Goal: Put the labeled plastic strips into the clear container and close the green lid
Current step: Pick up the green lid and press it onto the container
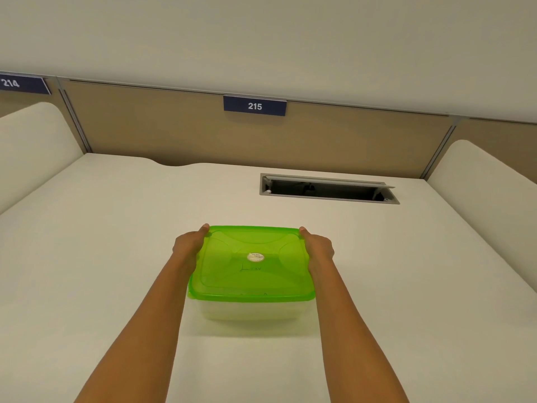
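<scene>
A clear container (250,311) stands on the white desk (116,242) in front of me, with the green lid (252,266) lying flat on top of it. A small round sticker and faint handwriting mark the lid's middle. My left hand (189,247) grips the container's left side, thumb on the lid's far left corner. My right hand (318,247) grips the right side the same way, thumb on the far right corner. No labeled plastic strips show; the lid and the cloudy wall hide the inside.
An open cable hatch (328,189) is cut into the desk behind the container to the right. A tan partition with a sign "215" (254,106) closes the back. White side dividers (32,144) rise at left and right.
</scene>
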